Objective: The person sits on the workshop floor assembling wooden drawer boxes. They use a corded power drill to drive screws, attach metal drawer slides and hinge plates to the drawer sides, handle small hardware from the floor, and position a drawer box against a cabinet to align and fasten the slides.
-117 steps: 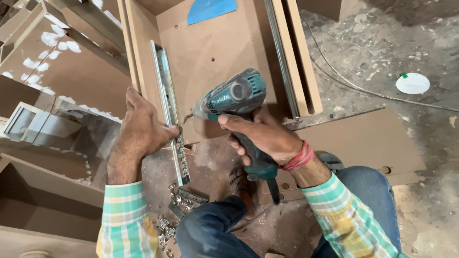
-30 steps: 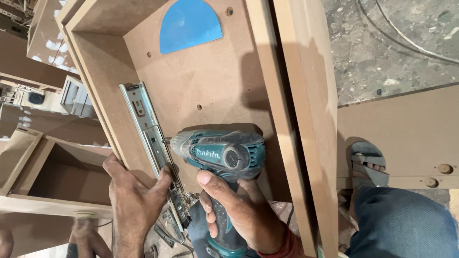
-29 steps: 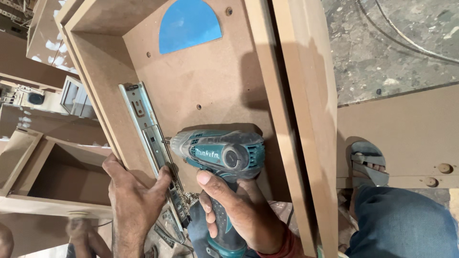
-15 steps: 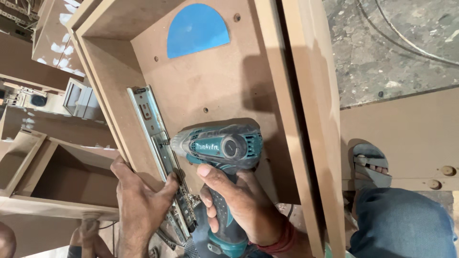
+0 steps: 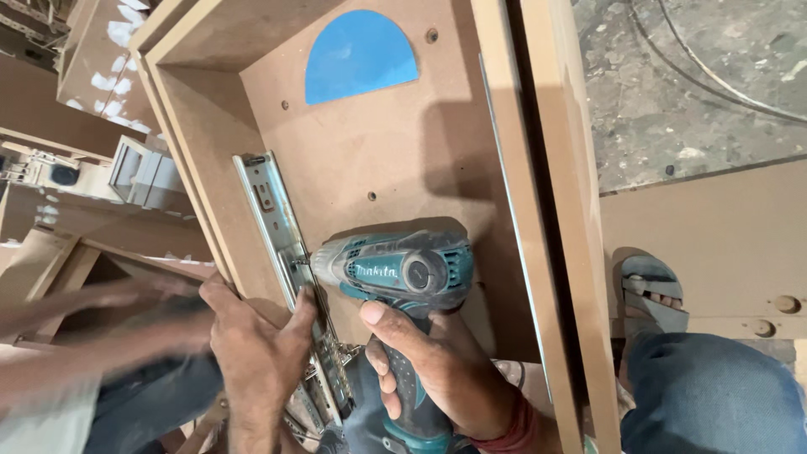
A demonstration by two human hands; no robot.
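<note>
My right hand [image 5: 437, 370] grips the handle of a teal cordless drill [image 5: 395, 273], whose tip meets a metal drawer slide [image 5: 277, 227]. The slide lies along the left inner wall of a brown fibreboard cabinet box [image 5: 403, 151]. My left hand [image 5: 256, 349] presses on the slide's lower part and the wall's edge, thumb next to the drill's nose. A blue half-round patch [image 5: 361, 55] sits on the box's back panel.
A blurred arm of another person [image 5: 92, 345] reaches in from the left, close to my left hand. My foot in a grey sandal [image 5: 651, 290] rests on a fibreboard sheet [image 5: 714, 244] at right. More boards and boxes [image 5: 84, 210] crowd the left; a cable [image 5: 698, 76] crosses the concrete floor.
The view has shifted slightly, and the drill stays on the slide. Another person's arm has swept in from the lower left toward my left hand.
</note>
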